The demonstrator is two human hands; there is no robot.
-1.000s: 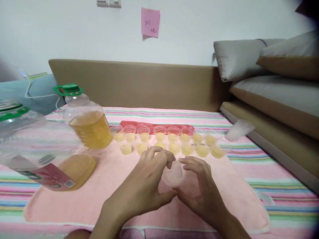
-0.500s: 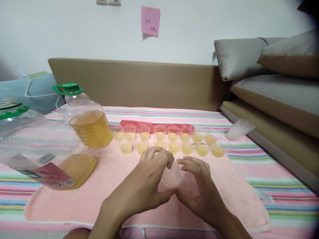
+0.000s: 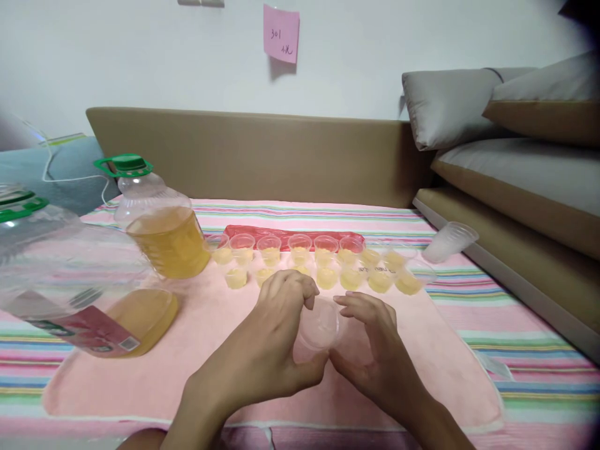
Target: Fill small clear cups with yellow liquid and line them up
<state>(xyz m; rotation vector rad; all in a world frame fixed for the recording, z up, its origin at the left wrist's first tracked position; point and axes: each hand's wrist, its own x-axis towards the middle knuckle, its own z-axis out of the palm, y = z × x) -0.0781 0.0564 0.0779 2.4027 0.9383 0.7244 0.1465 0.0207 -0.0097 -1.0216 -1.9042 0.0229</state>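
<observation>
A clear plastic cup is in front of me, its round mouth facing up towards me. Round its left side curls my left hand, thumb along the near rim and fingertips by the far side. My right hand curves about the right side, its thumb tip close to the left one. Both hands appear to hold the cup lightly between them; exact finger contact is hard to make out. Just beyond stand rows of small clear cups with yellow contents, some partly hidden by my left fingers.
Two large green-capped bottles of yellow liquid stand at left, one nearer and one farther. A red plastic bag lies behind the cups. Stacked clear cups lie tilted at right by cushions. Underneath is a pink mat.
My left fingers have shifted slightly left and loosened a little from the cup. The cup has moved slightly left and up in view. The standing cups and bottles have stayed put.
</observation>
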